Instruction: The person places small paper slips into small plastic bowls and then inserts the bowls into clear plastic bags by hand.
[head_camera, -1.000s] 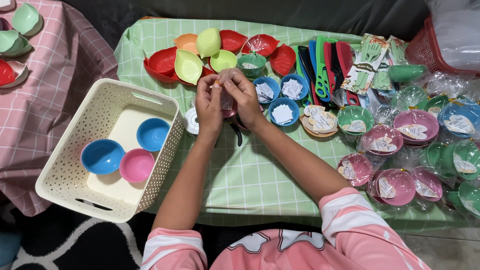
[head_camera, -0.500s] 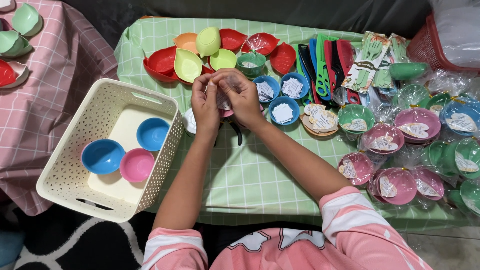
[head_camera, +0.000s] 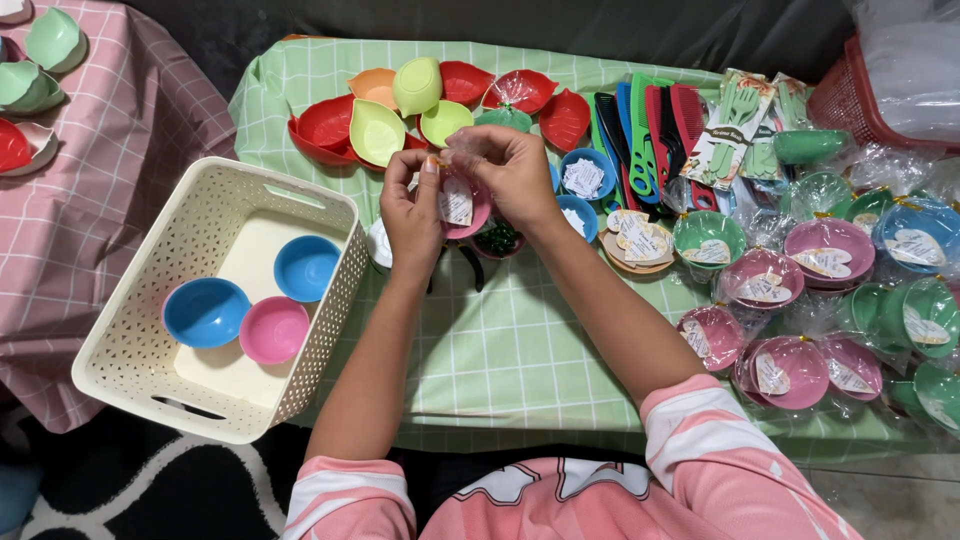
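Pink bowl (head_camera: 466, 208), clear-wrapped, white tag inside, gripped by both hands.

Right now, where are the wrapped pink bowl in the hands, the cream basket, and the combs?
Wrapped pink bowl (head_camera: 462, 208): head view, on its paper tag.
Cream basket (head_camera: 325, 290): head view, on its right perforated wall.
Combs (head_camera: 650, 125): head view, on the middle of the coloured row.

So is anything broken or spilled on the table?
Nothing looks broken or spilled. The cream plastic lattice basket hangs partly off the green checked tablecloth, and both hands hold a wrapped pink plastic bowl.
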